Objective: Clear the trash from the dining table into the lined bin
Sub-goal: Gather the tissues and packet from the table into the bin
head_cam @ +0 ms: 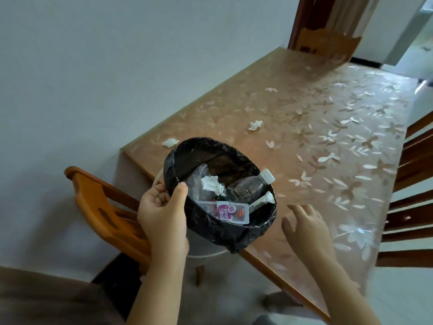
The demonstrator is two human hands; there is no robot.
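Note:
My left hand (164,214) grips the near-left rim of a small bin with a black liner (206,148), held tilted at the table's near corner. Inside the bin lie a clear plastic bottle with a white cap (248,186), a crumpled white tissue (212,184), a pink-labelled wrapper (225,212) and a clear bag. My right hand (304,226) hovers open over the table edge just right of the bin, fingers spread, holding nothing. Two crumpled tissues remain on the table: one (169,142) just beyond the bin's far rim, another (255,125) further back.
The dining table (328,127) has a glossy floral cover and stands against a white wall. Wooden chairs stand at the near left (105,207), along the right side (412,184) and at the far end (325,43). A doorway opens at the far right.

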